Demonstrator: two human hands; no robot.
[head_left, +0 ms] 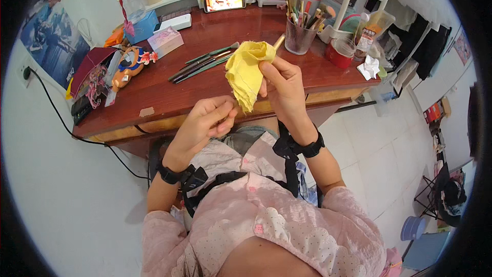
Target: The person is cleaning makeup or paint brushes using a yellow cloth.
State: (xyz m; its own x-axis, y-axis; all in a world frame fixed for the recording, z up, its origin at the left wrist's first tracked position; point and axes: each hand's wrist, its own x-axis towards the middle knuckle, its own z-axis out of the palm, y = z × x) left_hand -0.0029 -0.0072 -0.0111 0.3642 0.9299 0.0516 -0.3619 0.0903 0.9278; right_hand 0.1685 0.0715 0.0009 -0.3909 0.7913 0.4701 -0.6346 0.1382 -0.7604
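My right hand point(284, 85) pinches a crumpled yellow cloth point(249, 67) with frayed edges above the front of the desk. A thin pale gold stick point(280, 42) pokes out beyond its fingers; the rest of the stick is hidden. My left hand point(209, 118) is closed, thumb against curled fingers, beside the cloth's lower edge. Whatever sits between those fingertips, if anything, is too small to make out. Behind the cloth, several slim makeup brushes point(201, 65) with green and dark handles lie on the desk.
The reddish-brown desk point(246, 26) carries a mesh cup point(299, 39) of brushes, a red jar point(340, 54), a crumpled white tissue point(368, 67) and a lit phone point(224, 1). An orange plush toy point(125, 68) and a tissue packet point(165, 42) lie left. A black cable point(64, 124) hangs along the wall.
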